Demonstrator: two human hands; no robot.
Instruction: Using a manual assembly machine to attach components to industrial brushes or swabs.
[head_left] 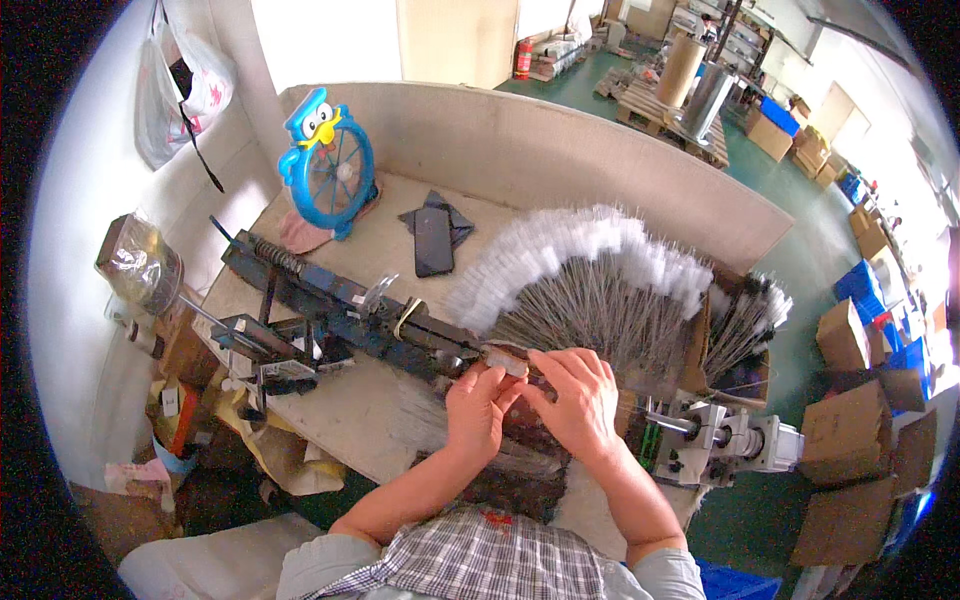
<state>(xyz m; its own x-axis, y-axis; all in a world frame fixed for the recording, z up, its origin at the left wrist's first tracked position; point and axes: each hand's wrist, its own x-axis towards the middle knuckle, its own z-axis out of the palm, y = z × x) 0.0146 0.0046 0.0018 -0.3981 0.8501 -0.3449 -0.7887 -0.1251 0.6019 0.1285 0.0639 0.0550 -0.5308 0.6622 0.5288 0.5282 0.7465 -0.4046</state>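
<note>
In front of my chest both hands meet at the right end of a long dark metal machine (355, 308). My left hand (474, 412) is closed, thumb and fingers pinching a small white bristle brush (506, 362). My right hand (580, 398) comes in from the right, its thumb and forefinger pinched close to the same brush; its other fingers are curled. Whether the right hand grips the brush's wire stem is hidden by the fingers. Just beyond the hands lies a large fanned pile of wire-stemmed brushes (590, 285) with white bristle heads.
A blue cartoon-topped fan (330, 165) and a black phone (433, 240) stand and lie on the table. A lamp (140, 265) is at left. Right of my hands sits a metal clamp device (725, 437), with a box of dark-tipped brushes (748, 325) behind it. A raised board (560, 130) edges the table.
</note>
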